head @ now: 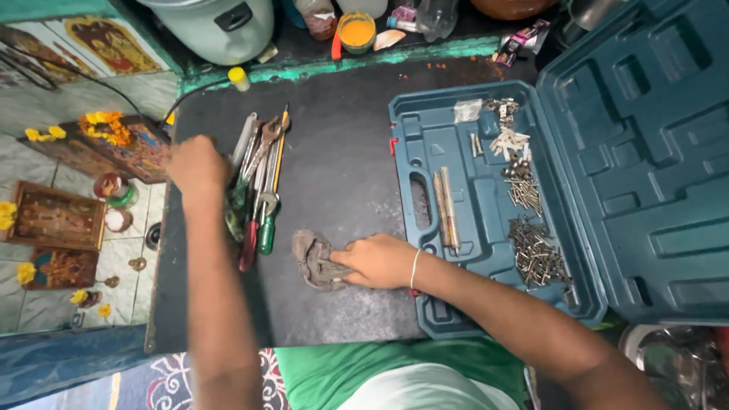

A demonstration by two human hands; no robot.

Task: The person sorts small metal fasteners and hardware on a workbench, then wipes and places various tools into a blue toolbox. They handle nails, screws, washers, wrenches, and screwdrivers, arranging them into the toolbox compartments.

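Pressing my right hand (377, 260) down on a crumpled grey rag (315, 260), fingers closed over its right edge, pinning it to the dark surface (342, 167). The rag lies near the middle of the surface, just right of the tool pile and left of the open case. My left hand (197, 163) sits at the left end of a bundle of hand tools (258, 178), fingers curled against them; I cannot tell whether it actually grips one, the back of the hand hides the fingers. The bundle holds a wrench, pliers, screwdrivers with red and green handles (257, 239), and a thin yellow-shafted one, all lying roughly parallel, touching each other. A thin bangle (414, 267) rings my right wrist. To the right, a teal plastic tool case (456, 304) is open, lid up; its tray holds two metal rods (446, 209), heaps of screws and nails (535, 254), and white wall plugs (507, 140). A yellow-lidded jar (357, 32) stands beyond the surface's far edge.
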